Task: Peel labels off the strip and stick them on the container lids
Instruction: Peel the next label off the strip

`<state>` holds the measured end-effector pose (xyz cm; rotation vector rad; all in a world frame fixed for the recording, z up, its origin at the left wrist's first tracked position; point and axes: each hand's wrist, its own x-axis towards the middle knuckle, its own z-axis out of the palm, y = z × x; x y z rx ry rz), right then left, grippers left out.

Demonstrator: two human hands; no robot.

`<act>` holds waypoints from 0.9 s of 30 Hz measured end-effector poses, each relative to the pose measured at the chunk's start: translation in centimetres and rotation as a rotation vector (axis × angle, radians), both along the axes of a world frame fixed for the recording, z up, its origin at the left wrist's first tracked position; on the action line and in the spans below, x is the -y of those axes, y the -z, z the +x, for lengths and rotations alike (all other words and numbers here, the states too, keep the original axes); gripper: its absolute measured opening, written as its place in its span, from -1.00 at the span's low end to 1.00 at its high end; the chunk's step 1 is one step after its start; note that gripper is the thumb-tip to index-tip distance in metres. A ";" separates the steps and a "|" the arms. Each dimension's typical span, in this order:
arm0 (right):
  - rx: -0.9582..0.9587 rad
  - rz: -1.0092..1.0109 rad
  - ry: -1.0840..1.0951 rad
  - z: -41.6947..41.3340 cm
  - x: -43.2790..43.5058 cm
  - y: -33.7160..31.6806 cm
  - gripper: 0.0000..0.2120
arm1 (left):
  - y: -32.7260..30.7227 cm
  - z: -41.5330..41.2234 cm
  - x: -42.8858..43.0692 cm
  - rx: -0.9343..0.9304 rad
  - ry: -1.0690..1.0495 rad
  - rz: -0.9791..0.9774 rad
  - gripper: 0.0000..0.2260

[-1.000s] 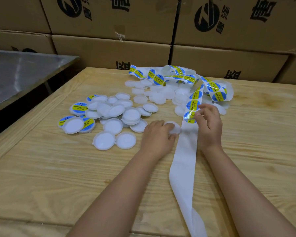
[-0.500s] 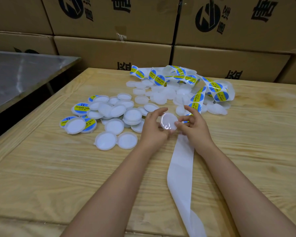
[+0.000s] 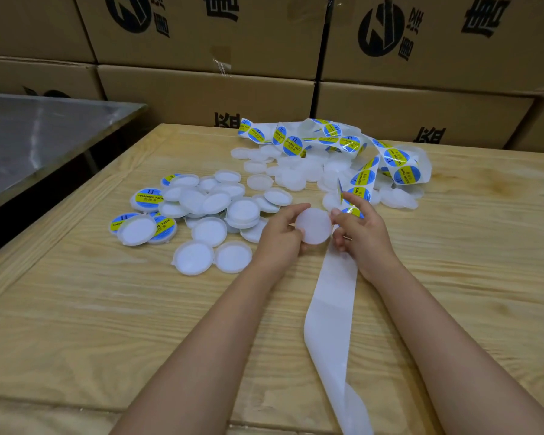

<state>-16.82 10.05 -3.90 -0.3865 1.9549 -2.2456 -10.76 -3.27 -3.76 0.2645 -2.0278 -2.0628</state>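
My left hand [image 3: 280, 237] grips a plain white lid [image 3: 313, 226] just above the table, its flat face turned toward me. My right hand [image 3: 363, 233] is beside it on the right, thumb touching the lid's rim. A peeled blue-and-yellow label [image 3: 339, 191], seen edge-on, is held at the tip of its raised forefinger. The label strip [image 3: 363, 178] runs from a tangled heap at the back, under my right hand. Its bare white backing [image 3: 333, 302] trails toward me over the table edge.
Labelled and unlabelled lids [image 3: 208, 211] lie in a heap left of my hands. More plain lids [image 3: 299, 174] sit under the strip tangle [image 3: 327, 136]. Cardboard boxes [image 3: 208, 95] are stacked behind the wooden table [image 3: 107, 309]. A steel table [image 3: 38, 136] stands at left.
My left hand lifted a lid off the table and turned it flat face toward me. My right hand left the strip with a label and came beside the lid.
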 end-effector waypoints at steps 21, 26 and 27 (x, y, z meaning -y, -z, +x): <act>0.009 -0.078 -0.106 0.9 0.1 -0.5 -0.45 | 0.6 -0.3 0.5 -0.091 -0.098 0.048 -0.85; 0.006 -0.087 -0.106 0.6 0.0 -0.4 -0.41 | 0.2 -0.2 0.6 -0.044 -0.023 0.205 -0.78; 0.001 -0.083 -0.103 0.6 0.0 -0.4 -0.41 | 0.1 -0.1 0.7 -0.043 0.008 0.239 -0.79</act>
